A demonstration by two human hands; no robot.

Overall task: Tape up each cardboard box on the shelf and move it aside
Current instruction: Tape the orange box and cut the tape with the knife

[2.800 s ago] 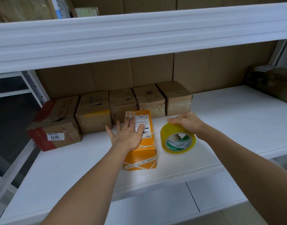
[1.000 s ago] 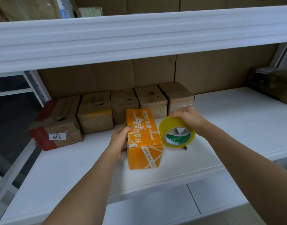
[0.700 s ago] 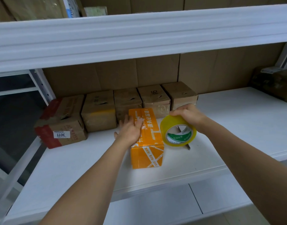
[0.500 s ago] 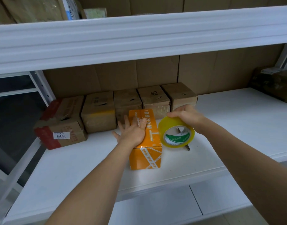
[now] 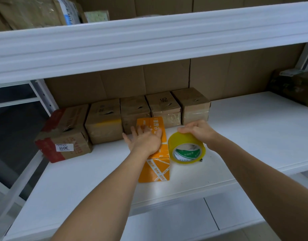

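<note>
A white shelf board (image 5: 254, 129) spans the view under a second white shelf (image 5: 149, 40); brown cardboard sheets (image 5: 167, 79) line the back, with a white upright frame (image 5: 43, 96) at far left

Reaching forward with both bare forearms; left hand (image 5: 145, 140) lying flat with fingers spread, right hand (image 5: 198, 130) curling its fingers downward.

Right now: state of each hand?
Left hand: open, fingers flat, pressing on top of the orange box.
Right hand: gripping the top of the yellow tape roll.
</note>
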